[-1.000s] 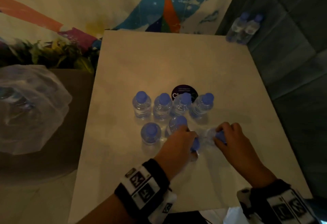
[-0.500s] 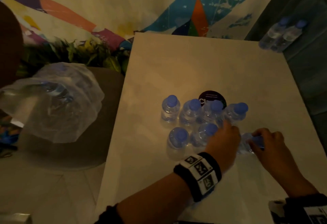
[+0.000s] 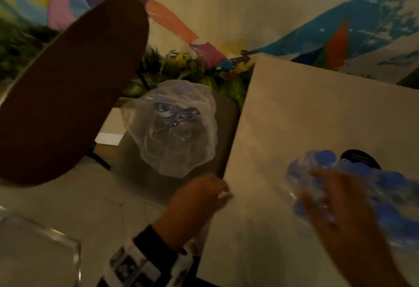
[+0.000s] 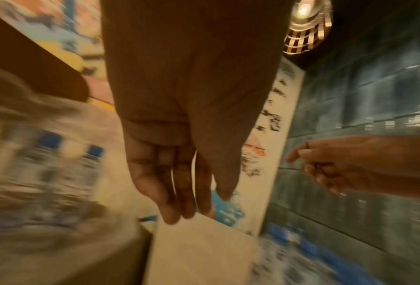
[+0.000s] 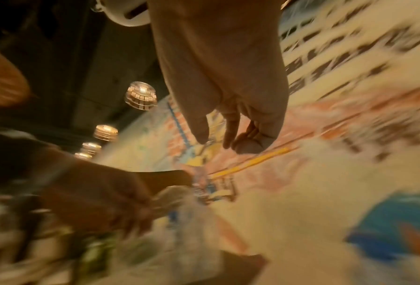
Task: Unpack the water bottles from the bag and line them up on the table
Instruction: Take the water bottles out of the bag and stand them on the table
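A clear plastic bag (image 3: pixel 176 150) with blue-capped water bottles (image 3: pixel 172 114) inside sits on a grey chair seat left of the white table (image 3: pixel 306 116). Several blue-capped bottles (image 3: pixel 324 157) stand in a blurred cluster at the table's right. My left hand (image 3: pixel 204 193) hovers over the table's left edge, just below the bag, fingers straight and empty in the left wrist view (image 4: pixel 179 183). My right hand (image 3: pixel 328 200) hangs blurred over the bottle cluster. Its fingers are loosely extended and hold nothing in the right wrist view (image 5: pixel 228 131).
A dark brown chair back (image 3: pixel 68 87) rises left of the bag. Green plants (image 3: pixel 181 64) and a painted wall lie behind. A black round sticker (image 3: pixel 360 157) marks the table behind the bottles. A clear acrylic block (image 3: pixel 38 252) sits on the floor, bottom left.
The view has swung left towards the bag. My left hand left the bottles and moved left to the table's edge. My right hand let go of its bottle and lifted.
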`<state>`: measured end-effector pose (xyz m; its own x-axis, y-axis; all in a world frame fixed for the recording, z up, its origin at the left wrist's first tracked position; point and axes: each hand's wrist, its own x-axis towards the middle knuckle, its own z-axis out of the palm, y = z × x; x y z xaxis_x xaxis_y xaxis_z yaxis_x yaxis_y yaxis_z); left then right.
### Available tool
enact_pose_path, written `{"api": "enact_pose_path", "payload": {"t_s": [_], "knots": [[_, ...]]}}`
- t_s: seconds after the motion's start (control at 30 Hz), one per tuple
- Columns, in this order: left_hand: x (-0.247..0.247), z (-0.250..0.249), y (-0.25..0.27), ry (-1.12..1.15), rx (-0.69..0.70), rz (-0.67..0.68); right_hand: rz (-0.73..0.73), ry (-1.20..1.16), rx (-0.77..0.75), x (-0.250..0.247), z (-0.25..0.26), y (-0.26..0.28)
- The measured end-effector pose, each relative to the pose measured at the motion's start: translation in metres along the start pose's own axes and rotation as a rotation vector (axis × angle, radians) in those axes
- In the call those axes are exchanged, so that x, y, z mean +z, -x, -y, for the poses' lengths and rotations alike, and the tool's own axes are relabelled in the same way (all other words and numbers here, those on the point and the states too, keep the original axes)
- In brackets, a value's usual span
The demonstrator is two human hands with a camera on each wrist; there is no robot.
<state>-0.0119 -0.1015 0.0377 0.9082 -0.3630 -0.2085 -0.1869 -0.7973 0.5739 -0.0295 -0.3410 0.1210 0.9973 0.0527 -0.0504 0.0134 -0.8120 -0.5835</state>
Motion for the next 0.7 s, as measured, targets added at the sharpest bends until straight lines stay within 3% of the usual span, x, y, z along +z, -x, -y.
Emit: {"api": "enact_pose_path", "payload": {"t_s": [0.07,0.13,0.2,0.27,0.37,0.47,0.63,0.7], "knots": [[-0.031,0.049,0.005,0.012,-0.123,-0.118,0.192,-0.031,-0.163,0.065,0.05,-0.022],[-0.057,0.091,-0.003,0.0,-0.153,-0.295,0.333,-0.007,-0.304,0.124,0.086,-0.053],[-0.076,0.126,-0.027,-0.034,-0.177,-0.402,0.355,-0.013,-0.407,0.172,0.109,-0.096],[-0.092,0.155,-0.061,-0.178,-0.185,-0.381,0.318,0.04,-0.434,0.206,0.129,-0.143],[-0.105,0.18,-0.102,-0.364,-0.265,-0.244,0.258,0.155,-0.353,0.23,0.144,-0.214],[-0.11,0.192,-0.126,-0.245,-0.278,-0.27,0.267,0.282,-0.31,0.239,0.141,-0.264],[-0.11,0.196,-0.136,-0.139,-0.255,-0.276,0.359,0.34,-0.304,0.244,0.139,-0.293],[-0.113,0.188,-0.128,-0.164,-0.236,-0.322,0.299,0.309,-0.353,0.24,0.142,-0.292]]}}
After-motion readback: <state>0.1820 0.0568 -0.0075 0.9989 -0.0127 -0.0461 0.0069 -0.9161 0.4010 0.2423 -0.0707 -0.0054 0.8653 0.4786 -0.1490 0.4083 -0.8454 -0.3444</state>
